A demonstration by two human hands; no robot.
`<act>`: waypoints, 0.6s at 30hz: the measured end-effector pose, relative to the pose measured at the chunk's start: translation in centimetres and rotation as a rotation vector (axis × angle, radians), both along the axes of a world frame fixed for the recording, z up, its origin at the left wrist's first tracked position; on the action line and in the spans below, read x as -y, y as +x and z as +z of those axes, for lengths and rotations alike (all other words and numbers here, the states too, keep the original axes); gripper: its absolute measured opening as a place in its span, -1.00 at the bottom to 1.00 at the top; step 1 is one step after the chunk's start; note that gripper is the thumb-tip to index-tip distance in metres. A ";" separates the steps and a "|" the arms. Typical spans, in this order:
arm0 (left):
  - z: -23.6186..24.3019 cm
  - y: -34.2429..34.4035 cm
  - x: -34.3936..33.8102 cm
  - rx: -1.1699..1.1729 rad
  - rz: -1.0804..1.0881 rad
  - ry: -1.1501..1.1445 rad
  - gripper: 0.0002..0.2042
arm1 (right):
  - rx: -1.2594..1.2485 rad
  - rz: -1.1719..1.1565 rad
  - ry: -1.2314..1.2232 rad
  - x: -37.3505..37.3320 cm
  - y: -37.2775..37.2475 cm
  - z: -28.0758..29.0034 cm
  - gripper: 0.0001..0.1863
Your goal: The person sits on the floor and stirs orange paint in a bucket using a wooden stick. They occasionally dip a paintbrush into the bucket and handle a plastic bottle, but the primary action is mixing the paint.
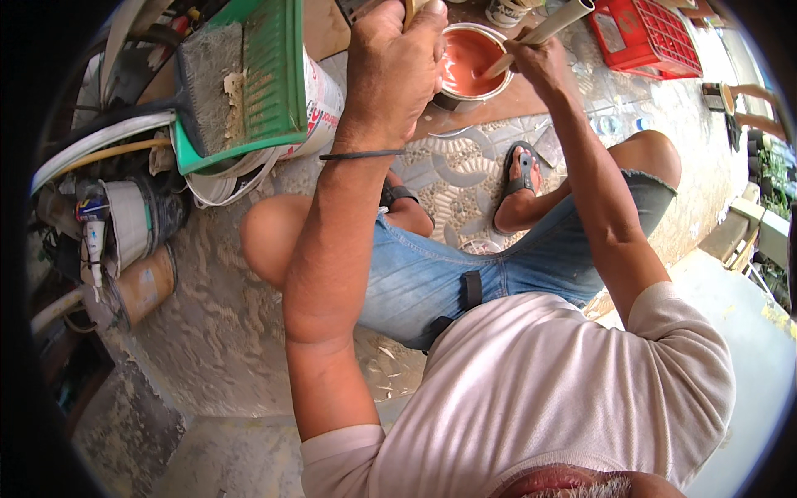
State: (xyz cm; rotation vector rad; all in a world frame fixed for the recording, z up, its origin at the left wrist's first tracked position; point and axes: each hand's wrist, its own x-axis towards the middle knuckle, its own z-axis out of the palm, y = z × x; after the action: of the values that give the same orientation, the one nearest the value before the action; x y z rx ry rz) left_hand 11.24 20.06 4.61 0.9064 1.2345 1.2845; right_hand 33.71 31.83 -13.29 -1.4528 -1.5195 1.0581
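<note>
My right hand is closed around a pale pipe, whose lower end dips into orange-red paint. The paint fills much of an open paint can in front of me. My left hand is closed just left of the can, with its thumb uppermost. A dark piece and a yellowish piece of what it grips show at the top edge; most of it is hidden or out of frame, so its kind cannot be told.
On the left a green dustpan-like tray and a dark dustpan lie over a white bucket. A red crate stands far right. A smaller can sits beyond the paint can. My sandalled foot rests on patterned tiles.
</note>
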 end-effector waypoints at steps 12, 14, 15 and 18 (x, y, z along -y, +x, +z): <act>-0.6 -0.2 0.4 -0.021 -0.008 -0.019 -0.78 | 0.022 -0.080 0.143 0.5 0.6 -2.4 -0.85; -0.6 0.0 0.0 -0.005 -0.018 -0.030 -0.77 | -0.249 -0.059 0.027 0.7 0.0 -3.6 -0.85; -0.5 0.2 -0.1 0.008 -0.025 -0.033 -0.77 | -0.337 -0.087 0.031 0.5 -0.7 -4.3 -0.85; 0.2 0.7 -0.2 0.009 -0.048 -0.012 -0.75 | -0.252 -0.072 0.129 -1.0 -0.5 -5.2 -0.85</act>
State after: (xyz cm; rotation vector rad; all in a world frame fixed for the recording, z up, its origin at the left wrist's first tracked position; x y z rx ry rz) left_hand 11.91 20.27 4.80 0.9154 1.2059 1.2409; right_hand 33.19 32.86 -18.52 -1.2261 -1.3214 1.0379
